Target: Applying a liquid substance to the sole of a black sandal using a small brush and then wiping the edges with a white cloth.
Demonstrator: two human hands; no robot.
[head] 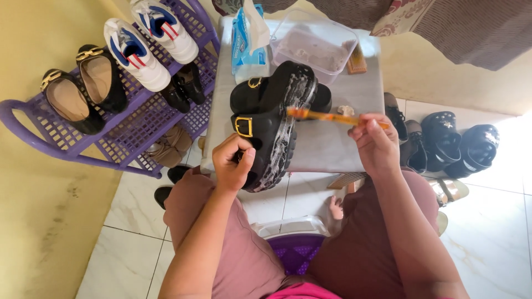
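Scrubbing a soapy black platform sandal [277,119], tilted on edge over the worktop [327,145]: left hand [233,163] clamps its near end, long axis running away; right hand [374,138] pinches an orange toothbrush [327,116], bristles touching the sole.

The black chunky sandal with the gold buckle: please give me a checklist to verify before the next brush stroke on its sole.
1. Left hand grips the black chunky sandal with the gold buckle: ok.
2. Soapy sole turned toward the brush: ok, white foam shows on the tread.
3. Right hand holds the orange toothbrush firmly: ok.
4. Bristles touching the sole: ok, the tip meets the sole's edge.
5. Sandal supported by the grey table top: cannot tell, its lower end hangs over the near edge.
6. Clear plastic tub within reach: ok; how much liquid it holds, cannot tell.
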